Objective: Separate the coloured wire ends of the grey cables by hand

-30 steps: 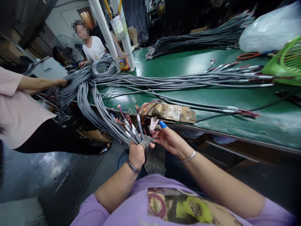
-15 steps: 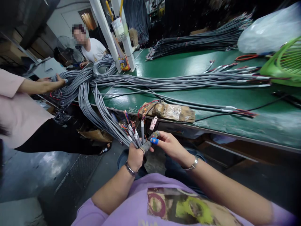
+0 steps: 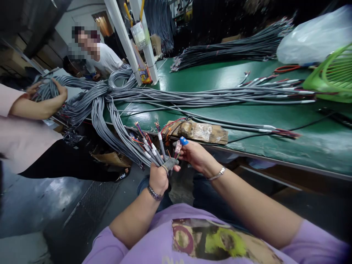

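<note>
My left hand [image 3: 161, 179] is wrapped around a bundle of grey cables [image 3: 158, 157], a worn grey finger cover on one finger. The white-sleeved cable ends fan out above it, showing bare coloured wires [image 3: 139, 129]. Thin wires from one cable rise towards my right hand [image 3: 196, 154]. Its thumb wears a blue cover, and its fingers are closed at a small flat pinkish-white piece [image 3: 178, 147] with a dark mark. How the thin wires meet that piece is too small to tell.
The green bench [image 3: 275, 135] carries long grey cables [image 3: 206, 96], a taped wooden block [image 3: 202, 131], dark cable bundles [image 3: 228, 49], a plastic bag [image 3: 313, 36] and a green basket [image 3: 330, 77]. At left a co-worker in pink [image 3: 30, 132] handles coiled cables; another person [image 3: 107, 58] is behind.
My right hand has risen to the pinkish-white piece, which stood apart from it near the bench edge. The cable ends have tilted left. The co-worker in pink has lifted part of the coiled cables.
</note>
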The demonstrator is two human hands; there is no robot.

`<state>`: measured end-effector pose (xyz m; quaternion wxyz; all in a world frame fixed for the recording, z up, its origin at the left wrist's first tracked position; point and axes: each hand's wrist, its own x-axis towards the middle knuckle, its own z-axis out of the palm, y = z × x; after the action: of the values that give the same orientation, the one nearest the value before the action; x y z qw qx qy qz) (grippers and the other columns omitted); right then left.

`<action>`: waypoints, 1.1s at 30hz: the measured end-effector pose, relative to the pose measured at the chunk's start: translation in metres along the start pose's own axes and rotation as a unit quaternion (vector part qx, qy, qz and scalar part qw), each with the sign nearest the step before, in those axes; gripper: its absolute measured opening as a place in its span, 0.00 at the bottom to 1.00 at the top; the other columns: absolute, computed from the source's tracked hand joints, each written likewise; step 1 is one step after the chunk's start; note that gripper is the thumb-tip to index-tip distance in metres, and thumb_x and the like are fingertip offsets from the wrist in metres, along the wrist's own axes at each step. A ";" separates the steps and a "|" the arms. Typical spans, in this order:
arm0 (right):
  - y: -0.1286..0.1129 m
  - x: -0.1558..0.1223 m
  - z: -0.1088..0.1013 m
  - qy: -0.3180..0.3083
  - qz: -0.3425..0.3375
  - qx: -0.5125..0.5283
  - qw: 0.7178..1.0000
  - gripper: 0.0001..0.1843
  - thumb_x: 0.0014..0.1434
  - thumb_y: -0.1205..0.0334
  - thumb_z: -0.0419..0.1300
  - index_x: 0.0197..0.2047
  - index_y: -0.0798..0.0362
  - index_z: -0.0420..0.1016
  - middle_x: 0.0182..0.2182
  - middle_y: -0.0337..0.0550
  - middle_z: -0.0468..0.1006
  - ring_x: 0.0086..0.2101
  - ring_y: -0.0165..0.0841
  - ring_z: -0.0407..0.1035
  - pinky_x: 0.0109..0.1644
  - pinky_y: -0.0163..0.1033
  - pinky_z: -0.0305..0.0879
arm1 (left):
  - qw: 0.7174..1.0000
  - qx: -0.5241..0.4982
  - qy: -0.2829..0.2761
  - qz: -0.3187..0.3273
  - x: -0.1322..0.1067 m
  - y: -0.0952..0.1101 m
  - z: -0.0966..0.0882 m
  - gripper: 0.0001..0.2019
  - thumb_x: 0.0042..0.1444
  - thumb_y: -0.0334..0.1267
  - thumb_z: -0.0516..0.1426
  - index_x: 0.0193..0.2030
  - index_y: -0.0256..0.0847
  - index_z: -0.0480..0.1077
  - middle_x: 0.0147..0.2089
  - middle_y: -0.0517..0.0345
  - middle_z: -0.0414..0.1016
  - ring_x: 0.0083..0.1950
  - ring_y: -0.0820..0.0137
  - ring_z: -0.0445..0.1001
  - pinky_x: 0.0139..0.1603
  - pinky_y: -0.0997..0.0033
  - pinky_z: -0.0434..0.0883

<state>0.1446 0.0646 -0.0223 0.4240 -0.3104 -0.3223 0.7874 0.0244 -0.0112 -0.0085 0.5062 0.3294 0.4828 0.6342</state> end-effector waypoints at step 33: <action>0.019 -0.045 0.007 -0.086 -0.080 -0.193 0.974 0.15 0.50 0.49 0.65 0.28 0.53 0.71 0.18 0.38 0.75 0.22 0.31 0.67 0.30 0.37 0.60 | 0.988 0.127 -0.091 -0.010 -0.011 -0.016 -0.026 0.11 0.46 0.42 0.63 0.20 0.37 0.74 0.22 0.54 0.76 0.30 0.67 0.75 0.39 0.66 0.73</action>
<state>0.1507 0.0157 -0.0231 0.3886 -0.2907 -0.5275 0.6973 0.0086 -0.0286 -0.0309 0.5088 0.4424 0.5146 0.5298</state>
